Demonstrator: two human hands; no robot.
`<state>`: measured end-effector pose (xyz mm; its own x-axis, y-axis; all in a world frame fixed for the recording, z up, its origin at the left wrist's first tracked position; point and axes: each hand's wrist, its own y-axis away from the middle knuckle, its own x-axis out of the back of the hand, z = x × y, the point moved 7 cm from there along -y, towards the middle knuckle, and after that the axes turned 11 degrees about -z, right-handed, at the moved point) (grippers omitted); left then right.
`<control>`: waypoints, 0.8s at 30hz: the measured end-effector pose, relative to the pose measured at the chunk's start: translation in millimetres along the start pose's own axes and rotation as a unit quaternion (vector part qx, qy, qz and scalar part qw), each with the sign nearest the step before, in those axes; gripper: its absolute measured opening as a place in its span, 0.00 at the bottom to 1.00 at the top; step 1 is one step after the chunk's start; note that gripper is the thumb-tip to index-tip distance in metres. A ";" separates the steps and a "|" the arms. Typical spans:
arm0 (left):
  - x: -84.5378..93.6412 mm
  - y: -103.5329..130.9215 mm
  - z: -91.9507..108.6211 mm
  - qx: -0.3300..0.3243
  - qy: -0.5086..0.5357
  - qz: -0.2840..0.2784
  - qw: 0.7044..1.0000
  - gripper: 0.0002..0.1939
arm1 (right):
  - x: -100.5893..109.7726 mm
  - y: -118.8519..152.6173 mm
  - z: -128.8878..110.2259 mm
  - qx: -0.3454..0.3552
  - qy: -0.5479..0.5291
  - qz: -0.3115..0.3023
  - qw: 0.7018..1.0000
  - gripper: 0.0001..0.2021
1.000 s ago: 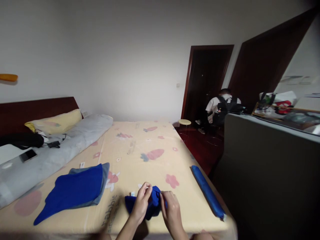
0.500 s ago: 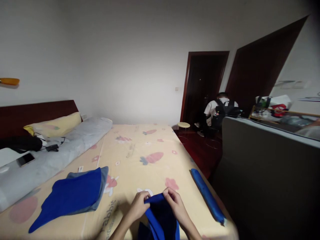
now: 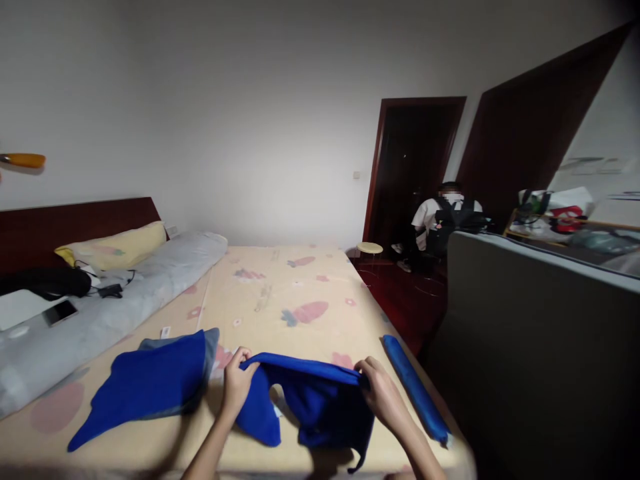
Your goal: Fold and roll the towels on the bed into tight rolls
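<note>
A blue cloth (image 3: 320,393) hangs stretched between my two hands above the near part of the bed. My left hand (image 3: 238,379) pinches its left upper corner. The right upper corner is gripped by my right hand (image 3: 376,387). The cloth's top edge runs nearly straight, its lower part droops in folds, and a gap shows near its left side. To the left, another blue cloth (image 3: 150,380) with a grey-blue layer under it lies spread on the bed. A rolled blue bundle (image 3: 416,390) rests along the bed's right edge.
The patterned bed (image 3: 260,287) carries a long grey roll (image 3: 165,287), a yellow pillow (image 3: 115,248) and a phone (image 3: 61,311) at the left. A grey panel (image 3: 530,347) stands at the right. Beyond are a stool (image 3: 370,248) and a seated person (image 3: 445,220).
My hands have moved apart and slightly up, drawing the cloth's top edge out wide. The view has shifted slightly.
</note>
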<state>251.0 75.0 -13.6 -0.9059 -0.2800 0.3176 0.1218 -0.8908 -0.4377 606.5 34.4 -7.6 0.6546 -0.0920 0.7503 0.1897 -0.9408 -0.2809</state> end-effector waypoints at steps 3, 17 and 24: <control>22.6 -7.4 -0.2 -0.045 -0.099 -0.008 0.994 0.08 | -6.9 -2.0 39.8 -0.047 0.054 0.006 0.997 0.09; 123.2 -41.1 -52.2 -0.070 -0.386 -0.033 0.919 0.18 | 54.2 -4.8 103.3 -0.095 -0.035 0.052 0.994 0.26; 146.1 -50.9 -100.5 0.022 -0.331 -0.117 0.936 0.12 | 97.3 -13.3 94.2 -0.083 -0.068 0.003 0.994 0.15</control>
<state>71.7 115.4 -29.5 -0.4626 -0.2228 0.8581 -0.0190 -0.9652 -0.2609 736.6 68.6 12.8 0.7500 -0.0640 0.6583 0.0698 -0.9821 -0.1750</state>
